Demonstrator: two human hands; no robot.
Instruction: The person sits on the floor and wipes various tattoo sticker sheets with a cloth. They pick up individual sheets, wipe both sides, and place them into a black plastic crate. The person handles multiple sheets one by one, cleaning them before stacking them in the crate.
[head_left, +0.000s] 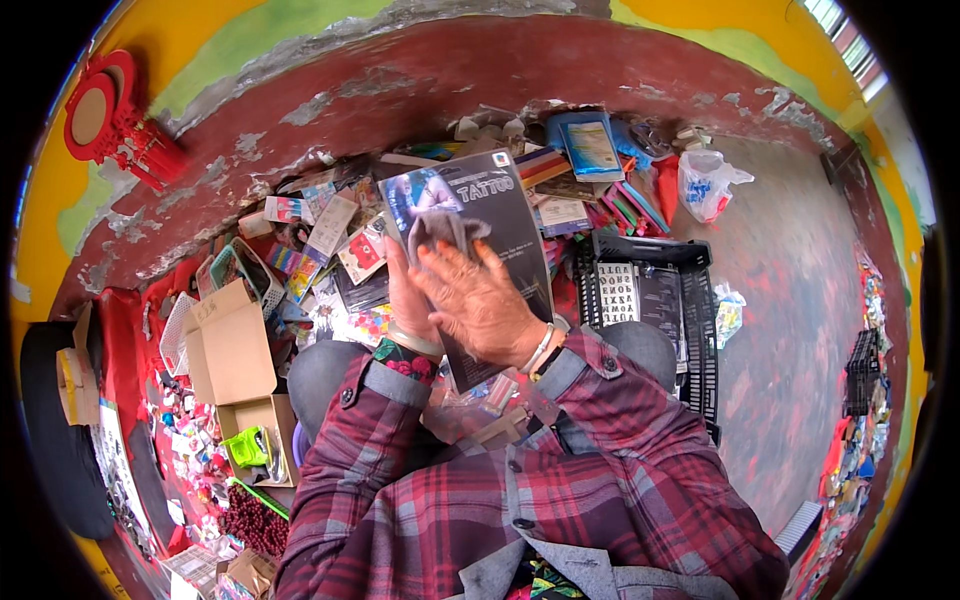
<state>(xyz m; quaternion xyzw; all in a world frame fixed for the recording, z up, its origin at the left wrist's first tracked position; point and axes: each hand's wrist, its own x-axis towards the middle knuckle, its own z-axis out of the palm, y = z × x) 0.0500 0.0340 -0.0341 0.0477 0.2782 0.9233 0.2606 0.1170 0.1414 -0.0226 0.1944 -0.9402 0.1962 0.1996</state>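
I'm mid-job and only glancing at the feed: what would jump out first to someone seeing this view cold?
First, in the centre, the dark glossy booklet held upright: the left hand grips its left edge and the right hand lies flat across its front. Next, the heap of small colourful packets and cards on the floor behind it, against the peeling red wall. An open cardboard box sits at left, a black plastic crate at right.

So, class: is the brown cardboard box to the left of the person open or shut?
Open. The cardboard box has its flaps lifted, and a second open box below it shows a green item inside.
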